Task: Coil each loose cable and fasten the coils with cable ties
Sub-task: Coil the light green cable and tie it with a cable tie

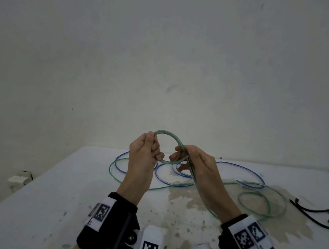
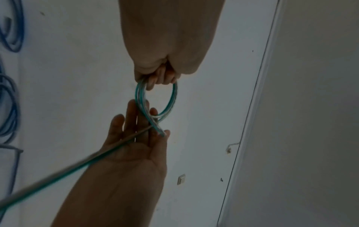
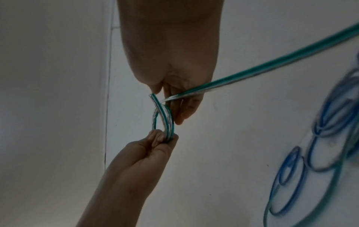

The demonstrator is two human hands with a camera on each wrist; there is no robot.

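Observation:
A small coil of green cable (image 1: 170, 134) is held up above the white table (image 1: 46, 192). My left hand (image 1: 152, 143) grips the coil's left side with curled fingers (image 2: 159, 76). My right hand (image 1: 184, 154) holds the crossing of the strands between thumb and mostly straight fingers (image 3: 180, 113). The free strand (image 3: 272, 64) runs across its palm and down to the table. The rest of the green cable (image 1: 260, 214) lies in loose loops there. A blue cable (image 1: 243, 167) lies loose behind the hands.
Black cable ties (image 1: 313, 210) lie at the table's right side. A brownish stain (image 1: 187, 200) spreads over the middle of the table. A bare wall stands right behind the table's far edge.

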